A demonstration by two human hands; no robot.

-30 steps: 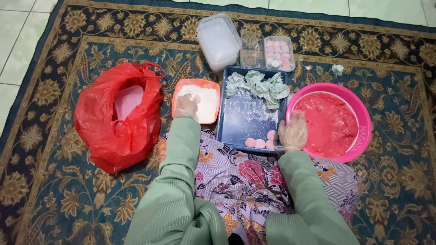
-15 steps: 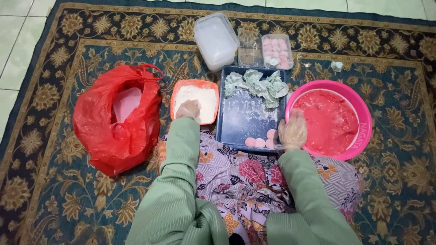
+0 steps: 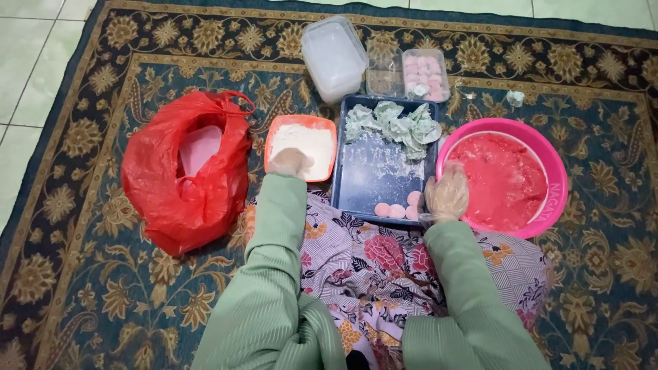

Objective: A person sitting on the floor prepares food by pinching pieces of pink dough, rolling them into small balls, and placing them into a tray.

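Note:
My left hand (image 3: 288, 163), floured and in a thin glove, rests in the orange tray (image 3: 277, 130) of white flour. Its fingers curl down into the powder. My right hand (image 3: 447, 193), also in a clear glove, hovers at the near rim of the pink basin (image 3: 552, 205), which holds red dough. Between the two stands a dark blue tray (image 3: 373, 185) dusted with flour. Three small pink dough balls (image 3: 397, 209) lie at its near edge and crumpled pale green wrappers (image 3: 394, 123) at its far end. Whether the right hand holds a bit of dough is hidden.
A red plastic bag (image 3: 181, 171) with a pink thing inside lies to the left on the patterned carpet (image 3: 82, 274). Beyond the trays stand a clear lidded tub (image 3: 334, 56) and a clear box of pink balls (image 3: 425, 72). My floral skirt covers the lap.
The camera has shifted slightly. My left hand stays in the flour and my right hand stays at the basin's rim, with little visible motion.

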